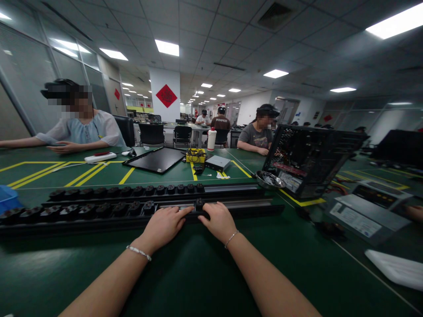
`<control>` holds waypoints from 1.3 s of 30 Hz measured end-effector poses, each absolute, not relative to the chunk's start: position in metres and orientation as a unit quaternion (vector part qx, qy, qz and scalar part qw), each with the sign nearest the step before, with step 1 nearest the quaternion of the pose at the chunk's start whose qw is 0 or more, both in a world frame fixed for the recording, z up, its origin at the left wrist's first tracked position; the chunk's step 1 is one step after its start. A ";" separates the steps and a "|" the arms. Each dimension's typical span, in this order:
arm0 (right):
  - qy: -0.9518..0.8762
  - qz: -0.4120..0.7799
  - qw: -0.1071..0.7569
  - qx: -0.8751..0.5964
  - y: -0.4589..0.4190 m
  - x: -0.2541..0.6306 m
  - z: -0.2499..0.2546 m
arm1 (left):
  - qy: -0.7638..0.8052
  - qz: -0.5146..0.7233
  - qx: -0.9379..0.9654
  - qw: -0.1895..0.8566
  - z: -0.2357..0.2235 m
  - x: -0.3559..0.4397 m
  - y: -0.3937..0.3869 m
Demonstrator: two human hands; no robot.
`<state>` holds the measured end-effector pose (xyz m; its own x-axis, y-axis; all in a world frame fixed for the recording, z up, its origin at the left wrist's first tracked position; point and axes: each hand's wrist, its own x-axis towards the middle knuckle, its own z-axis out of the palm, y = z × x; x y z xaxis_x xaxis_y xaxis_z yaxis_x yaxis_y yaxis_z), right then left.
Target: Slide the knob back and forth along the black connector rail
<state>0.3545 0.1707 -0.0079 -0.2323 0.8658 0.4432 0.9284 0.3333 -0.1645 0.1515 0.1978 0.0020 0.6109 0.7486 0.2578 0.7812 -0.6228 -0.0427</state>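
Note:
Two long black rails [231, 190] lie side by side across the green table, their left halves lined with several small black knob-like parts [109, 192]. Both of my hands rest on the near rail [251, 207] at its middle. My left hand [164, 226] lies flat with the fingers stretched out, the index tip reaching a silver strip on the rail. My right hand [218, 221] has its fingers curled down onto the rail, right beside a single small black part [199, 203] that sits between my two hands.
An open computer case [307, 158] and a metal bowl [269, 179] stand to the right, with a grey device [366, 211] nearer. A black panel [155, 159], a yellow box [195, 155] and a small grey box [217, 163] lie behind. Other people sit at the table's far side.

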 end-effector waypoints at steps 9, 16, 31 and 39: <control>-0.782 -0.061 0.228 -0.576 0.171 0.355 -0.008 | -0.423 -0.104 -0.896 0.082 0.003 0.152 0.197; -0.783 -0.063 0.231 -0.575 0.171 0.355 -0.009 | -0.429 -0.108 -0.894 0.069 0.003 0.151 0.197; -0.782 -0.059 0.240 -0.572 0.172 0.358 -0.010 | -0.427 -0.110 -0.894 0.074 0.002 0.152 0.196; -0.783 -0.065 0.239 -0.570 0.173 0.359 -0.012 | -0.433 -0.106 -0.893 0.066 0.004 0.152 0.196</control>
